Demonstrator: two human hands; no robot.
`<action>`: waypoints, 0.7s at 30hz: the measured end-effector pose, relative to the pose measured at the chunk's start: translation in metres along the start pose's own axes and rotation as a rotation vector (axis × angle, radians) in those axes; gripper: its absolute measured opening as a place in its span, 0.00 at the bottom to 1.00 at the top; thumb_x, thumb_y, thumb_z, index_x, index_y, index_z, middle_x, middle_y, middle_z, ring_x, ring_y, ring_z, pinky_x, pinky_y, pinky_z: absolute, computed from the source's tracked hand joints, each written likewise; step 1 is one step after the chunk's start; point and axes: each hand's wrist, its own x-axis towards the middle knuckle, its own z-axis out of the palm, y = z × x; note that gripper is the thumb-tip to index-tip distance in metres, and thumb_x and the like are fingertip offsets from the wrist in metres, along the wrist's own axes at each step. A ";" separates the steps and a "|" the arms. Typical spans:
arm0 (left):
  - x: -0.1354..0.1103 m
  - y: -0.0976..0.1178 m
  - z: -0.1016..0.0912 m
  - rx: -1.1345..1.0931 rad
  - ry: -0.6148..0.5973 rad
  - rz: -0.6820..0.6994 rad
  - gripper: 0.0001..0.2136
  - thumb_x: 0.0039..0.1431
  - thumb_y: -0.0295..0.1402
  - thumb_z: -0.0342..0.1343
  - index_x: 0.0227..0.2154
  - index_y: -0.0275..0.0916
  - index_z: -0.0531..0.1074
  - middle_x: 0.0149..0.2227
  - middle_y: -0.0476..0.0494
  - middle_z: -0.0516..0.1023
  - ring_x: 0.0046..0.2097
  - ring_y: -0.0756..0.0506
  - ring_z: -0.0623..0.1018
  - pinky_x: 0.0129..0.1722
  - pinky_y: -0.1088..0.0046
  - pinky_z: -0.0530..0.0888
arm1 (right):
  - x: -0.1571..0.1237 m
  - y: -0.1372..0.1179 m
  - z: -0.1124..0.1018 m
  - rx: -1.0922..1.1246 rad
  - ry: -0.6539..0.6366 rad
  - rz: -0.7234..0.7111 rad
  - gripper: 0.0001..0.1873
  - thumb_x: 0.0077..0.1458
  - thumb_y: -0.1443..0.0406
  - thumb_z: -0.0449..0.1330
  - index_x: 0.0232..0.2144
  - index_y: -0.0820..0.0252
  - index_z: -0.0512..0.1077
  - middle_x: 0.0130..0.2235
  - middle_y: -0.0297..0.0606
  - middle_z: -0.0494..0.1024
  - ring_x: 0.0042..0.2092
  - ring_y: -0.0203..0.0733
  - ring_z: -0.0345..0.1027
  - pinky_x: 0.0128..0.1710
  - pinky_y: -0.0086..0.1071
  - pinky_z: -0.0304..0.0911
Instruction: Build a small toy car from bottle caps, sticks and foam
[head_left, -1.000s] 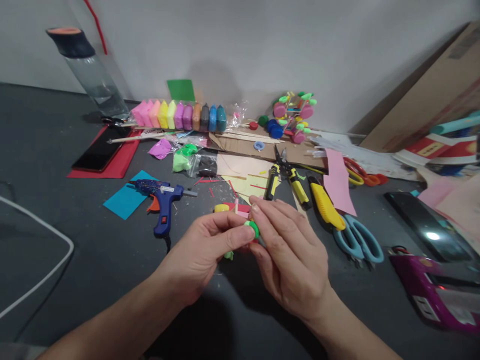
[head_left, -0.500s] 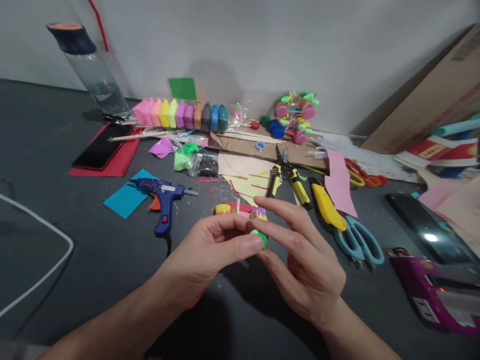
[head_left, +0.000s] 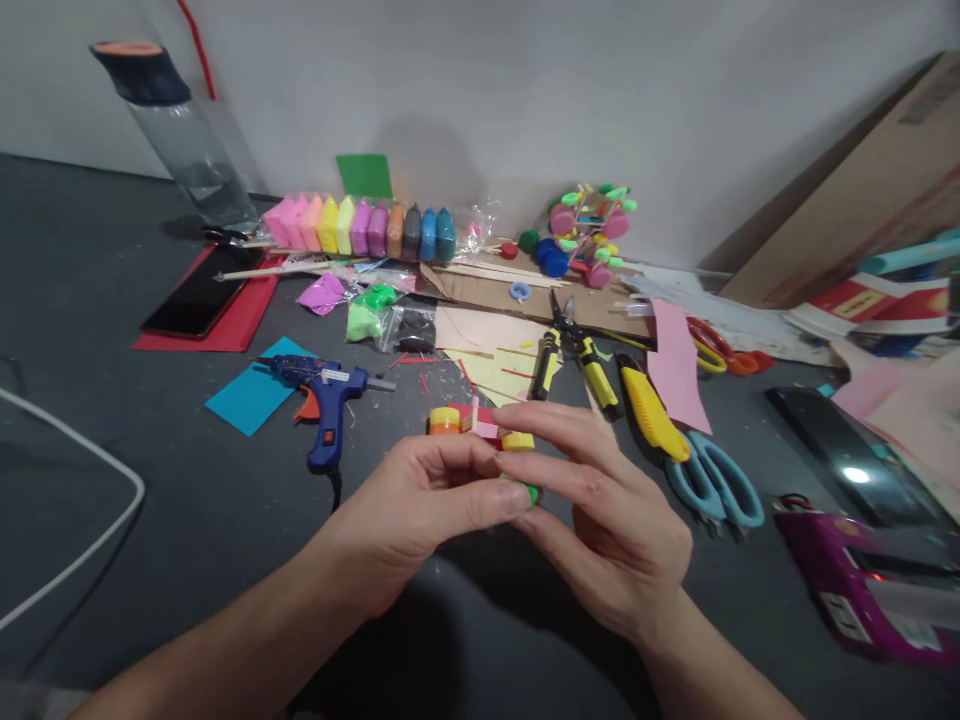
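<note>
My left hand is closed, thumb and forefinger pinching a small round green piece that looks like a bottle cap. From the other side, the fingertips of my right hand press on the same piece, so most of it is hidden. Just beyond the fingers lies a small craft model with a red and pink body, an upright stick, a yellow-orange cap at its left and a yellow part at its right.
A blue glue gun lies left on blue paper. Black-yellow pliers, a yellow cutter and blue scissors lie to the right. Clay packs, a water bottle and a finished-looking colourful model stand behind.
The green piece has turned between my fingers and shows less. My right fingers have shifted slightly left and down, and the purple part by the model is now covered.
</note>
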 end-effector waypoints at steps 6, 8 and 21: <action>-0.002 0.002 -0.001 0.061 -0.039 0.000 0.07 0.51 0.36 0.69 0.29 0.37 0.82 0.31 0.49 0.77 0.36 0.50 0.72 0.43 0.74 0.68 | -0.001 0.000 0.002 0.107 0.019 0.075 0.19 0.61 0.70 0.64 0.54 0.55 0.74 0.57 0.43 0.77 0.57 0.49 0.71 0.59 0.49 0.64; -0.002 0.003 -0.001 0.081 -0.022 0.006 0.07 0.53 0.36 0.68 0.30 0.37 0.82 0.32 0.48 0.78 0.36 0.50 0.72 0.44 0.73 0.68 | -0.001 0.000 0.003 0.136 0.035 0.101 0.18 0.61 0.68 0.64 0.54 0.54 0.74 0.56 0.43 0.77 0.56 0.49 0.72 0.58 0.50 0.65; -0.001 -0.002 0.002 -0.054 -0.015 -0.010 0.07 0.51 0.36 0.71 0.31 0.38 0.83 0.29 0.50 0.77 0.35 0.51 0.73 0.39 0.76 0.67 | -0.004 0.000 0.006 0.100 0.006 0.072 0.23 0.62 0.69 0.64 0.59 0.55 0.71 0.57 0.45 0.76 0.57 0.48 0.70 0.59 0.49 0.65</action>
